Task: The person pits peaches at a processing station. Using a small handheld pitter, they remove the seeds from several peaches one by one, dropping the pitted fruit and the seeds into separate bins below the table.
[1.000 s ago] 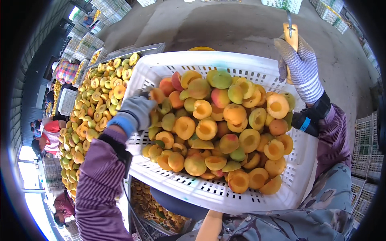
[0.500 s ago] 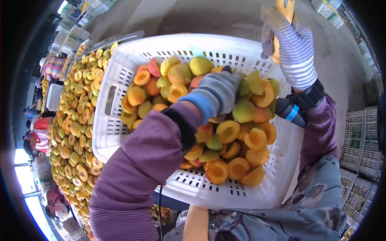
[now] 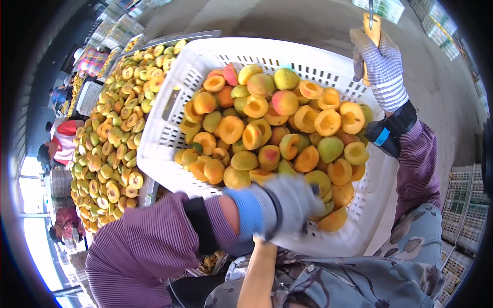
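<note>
A white perforated plastic basket point(image 3: 162, 92) is heaped with apricots point(image 3: 229, 128), many halved with pitted hollows showing, some whole-looking in green, yellow and red. My left hand point(image 3: 290, 203), in a grey and blue glove, is motion-blurred over the fruit at the basket's near edge; what its fingers hold, if anything, I cannot make out. My right hand point(image 3: 381, 69), in a striped glove, grips the yellow handle of a metal-tipped tool point(image 3: 372, 25) upright beside the basket's back right corner.
A large bed of cut fruit point(image 3: 108, 149) lies left of the basket, with co-workers point(image 3: 67, 138) beyond it at the far left. Stacked crates point(image 3: 459, 203) stand at right, more crates point(image 3: 118, 31) at upper left. Grey concrete floor point(image 3: 277, 23) lies behind the basket.
My left hand has swept from the basket's left side across its middle and down to the near front edge. My right hand keeps its grip on the tool. The view has shifted slightly.
</note>
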Motion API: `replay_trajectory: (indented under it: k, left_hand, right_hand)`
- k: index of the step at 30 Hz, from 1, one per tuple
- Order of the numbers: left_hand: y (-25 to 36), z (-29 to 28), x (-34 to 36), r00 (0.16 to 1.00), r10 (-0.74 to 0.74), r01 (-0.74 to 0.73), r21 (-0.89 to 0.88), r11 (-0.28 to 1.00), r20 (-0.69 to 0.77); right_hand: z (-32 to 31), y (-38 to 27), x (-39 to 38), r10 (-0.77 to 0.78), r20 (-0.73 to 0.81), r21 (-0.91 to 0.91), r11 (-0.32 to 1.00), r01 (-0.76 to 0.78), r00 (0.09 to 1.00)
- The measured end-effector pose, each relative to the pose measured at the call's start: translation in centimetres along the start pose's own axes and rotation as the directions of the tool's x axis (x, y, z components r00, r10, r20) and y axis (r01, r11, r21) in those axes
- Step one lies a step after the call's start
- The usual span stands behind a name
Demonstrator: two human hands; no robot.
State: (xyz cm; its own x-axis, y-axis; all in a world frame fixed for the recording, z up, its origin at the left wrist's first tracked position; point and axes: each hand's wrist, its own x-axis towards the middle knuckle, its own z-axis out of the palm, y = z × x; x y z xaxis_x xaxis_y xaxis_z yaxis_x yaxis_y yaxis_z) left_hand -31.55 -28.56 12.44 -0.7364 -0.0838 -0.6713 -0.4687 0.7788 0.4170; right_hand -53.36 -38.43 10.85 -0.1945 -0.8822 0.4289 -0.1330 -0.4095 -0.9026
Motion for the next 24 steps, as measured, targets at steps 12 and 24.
replay_trajectory:
  k: [12, 24]
  left_hand:
    - [-17.0, 3.7, -14.0, 0.699, -0.715, 0.711, 0.088, 0.698, 0.022]
    - [-15.3, 6.0, -16.4, 0.693, -0.572, 0.214, -0.632, 0.744, -0.439]
  right_hand:
    - [0.5, 1.1, 1.0, 0.077, -0.116, -0.148, 0.985, -0.094, 0.990]
    - [-5.0, 10.6, 3.3, -0.231, -0.013, -0.711, 0.686, 0.153, 0.973]
